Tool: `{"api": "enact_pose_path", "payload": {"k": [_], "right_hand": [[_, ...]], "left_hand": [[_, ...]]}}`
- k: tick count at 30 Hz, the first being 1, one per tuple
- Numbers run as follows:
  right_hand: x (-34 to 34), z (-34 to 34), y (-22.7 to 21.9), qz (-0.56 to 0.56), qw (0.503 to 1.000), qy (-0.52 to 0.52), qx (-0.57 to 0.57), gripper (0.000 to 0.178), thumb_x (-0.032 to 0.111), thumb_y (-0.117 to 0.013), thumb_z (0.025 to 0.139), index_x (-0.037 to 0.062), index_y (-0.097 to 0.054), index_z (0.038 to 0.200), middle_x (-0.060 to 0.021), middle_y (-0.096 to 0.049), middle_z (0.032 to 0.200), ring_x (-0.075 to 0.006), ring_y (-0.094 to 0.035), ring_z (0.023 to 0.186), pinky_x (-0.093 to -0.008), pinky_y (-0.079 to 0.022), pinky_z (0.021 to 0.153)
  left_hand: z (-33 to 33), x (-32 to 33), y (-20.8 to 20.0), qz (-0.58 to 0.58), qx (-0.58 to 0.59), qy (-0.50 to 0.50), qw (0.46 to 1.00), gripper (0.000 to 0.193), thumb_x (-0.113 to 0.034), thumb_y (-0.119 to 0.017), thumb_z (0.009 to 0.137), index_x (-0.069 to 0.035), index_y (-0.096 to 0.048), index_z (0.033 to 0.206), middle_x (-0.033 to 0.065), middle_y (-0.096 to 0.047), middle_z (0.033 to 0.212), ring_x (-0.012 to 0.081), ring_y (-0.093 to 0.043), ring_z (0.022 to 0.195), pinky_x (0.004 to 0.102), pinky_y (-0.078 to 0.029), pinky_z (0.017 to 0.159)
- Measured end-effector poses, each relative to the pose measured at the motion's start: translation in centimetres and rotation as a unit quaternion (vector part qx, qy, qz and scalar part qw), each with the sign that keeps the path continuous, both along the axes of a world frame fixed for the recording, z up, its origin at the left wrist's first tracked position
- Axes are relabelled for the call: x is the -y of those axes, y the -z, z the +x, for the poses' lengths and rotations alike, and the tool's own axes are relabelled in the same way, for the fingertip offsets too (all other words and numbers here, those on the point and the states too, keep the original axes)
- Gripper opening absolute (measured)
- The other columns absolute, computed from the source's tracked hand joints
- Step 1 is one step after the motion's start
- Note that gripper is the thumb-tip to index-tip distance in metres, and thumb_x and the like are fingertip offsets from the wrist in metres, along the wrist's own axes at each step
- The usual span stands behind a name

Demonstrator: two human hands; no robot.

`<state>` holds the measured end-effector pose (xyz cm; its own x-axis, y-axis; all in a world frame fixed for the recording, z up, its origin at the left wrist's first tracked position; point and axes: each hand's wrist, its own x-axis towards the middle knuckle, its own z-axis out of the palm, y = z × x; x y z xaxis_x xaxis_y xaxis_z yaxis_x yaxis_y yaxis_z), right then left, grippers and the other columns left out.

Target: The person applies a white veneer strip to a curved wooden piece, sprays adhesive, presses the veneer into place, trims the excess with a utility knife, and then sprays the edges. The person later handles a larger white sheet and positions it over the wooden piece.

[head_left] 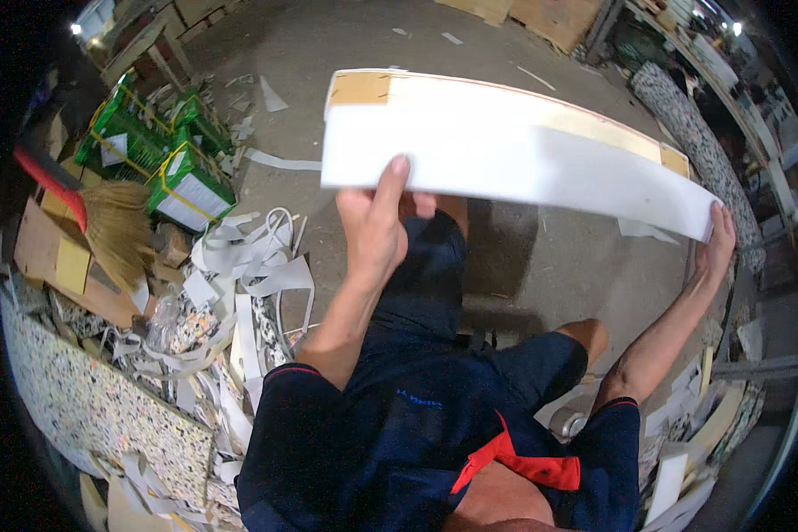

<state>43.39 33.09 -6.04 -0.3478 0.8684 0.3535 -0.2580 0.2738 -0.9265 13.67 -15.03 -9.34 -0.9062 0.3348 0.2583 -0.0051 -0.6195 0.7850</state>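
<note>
A long wooden frame piece faced with white foam [470, 146] is held up in front of me, its right end sloping lower. Bare wood and tan corner pieces show along its far edge. My left hand [374, 217] grips the near edge toward the left end, thumb on the white face and the other fingers partly hidden beneath. At the right end, my right hand [718, 239] is closed round the corner.
White strips and foam offcuts [248, 275] pile up at my left, beside a straw broom [120, 222] and green boxes tied with yellow straps [191, 182]. A speckled foam sheet [106, 381] lies lower left. A speckled foam roll [696, 133] stands at the right.
</note>
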Motion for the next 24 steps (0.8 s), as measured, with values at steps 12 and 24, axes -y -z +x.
{"api": "enact_pose_path", "payload": {"k": [12, 24], "right_hand": [[4.6, -7.5, -1.8, 0.046, 0.979, 0.096, 0.174, 0.044, 0.033, -0.075, 0.083, -0.0011, -0.071, 0.111, -0.0094, -0.071, 0.097, -0.0170, -0.064, 0.086, -0.0325, -0.049, 0.074], [10.7, -1.0, 2.2, 0.055, 0.986, 0.153, 0.035, 0.034, 0.033, -0.063, 0.095, 0.0040, -0.069, 0.078, 0.0002, -0.058, 0.062, -0.0076, -0.049, 0.052, -0.0256, -0.041, 0.047]], "left_hand": [[-4.8, -1.7, -1.9, -0.110, -0.004, -0.227, 0.968, 0.027, -0.025, -0.077, 0.088, -0.001, -0.064, 0.088, 0.0040, -0.062, 0.069, 0.0082, -0.050, 0.049, 0.0221, -0.041, 0.044], [-9.9, 7.4, 3.6, 0.118, 0.090, -0.049, 0.988, 0.038, -0.016, -0.066, 0.092, 0.008, -0.057, 0.121, 0.0189, -0.062, 0.123, 0.0293, -0.059, 0.113, 0.0418, -0.047, 0.103]]}}
